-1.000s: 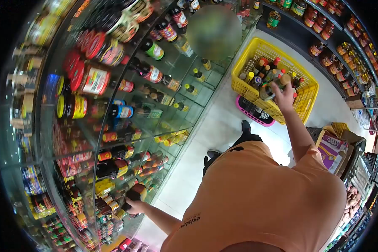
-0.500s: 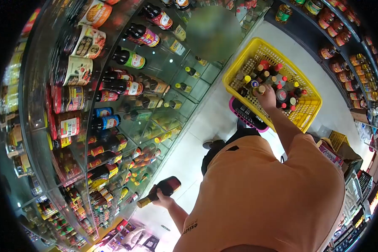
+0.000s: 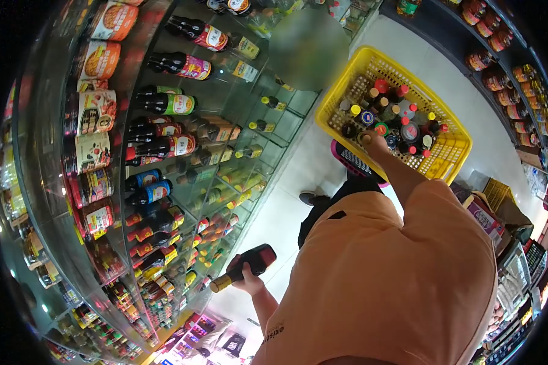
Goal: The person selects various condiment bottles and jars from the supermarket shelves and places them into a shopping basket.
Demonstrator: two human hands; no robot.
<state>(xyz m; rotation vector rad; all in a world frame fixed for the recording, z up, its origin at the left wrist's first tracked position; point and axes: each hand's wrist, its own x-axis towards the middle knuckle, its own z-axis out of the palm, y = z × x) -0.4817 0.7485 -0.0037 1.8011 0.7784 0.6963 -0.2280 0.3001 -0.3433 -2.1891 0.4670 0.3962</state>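
My left hand [image 3: 247, 281] is closed around the neck of a dark sauce bottle [image 3: 260, 259] with a gold cap, held tilted beside the shelves. My right hand [image 3: 376, 145] reaches into a yellow plastic basket [image 3: 455, 159] and grips the top of a bottle [image 3: 365, 139] with a tan cap. Around it in the basket stand several bottles with red, yellow, blue and green caps, including a large round-capped bottle [image 3: 410, 131]. My fingers partly hide the gripped bottle, and its body is out of sight among the others.
Glass shelves [image 3: 268, 173] on the left carry sauce bottles and jars. A pink-rimmed dark basket [image 3: 345, 159] sits beside the yellow one. Dark shelves [image 3: 496, 67] with oil bottles and jars stand at the right. Boxes [image 3: 486, 220] lie behind my right arm.
My left hand and its bottle have shifted up and right in view. In the basket, my right hand is slightly lower and left, still at the tan cap. The whole view has turned slightly.
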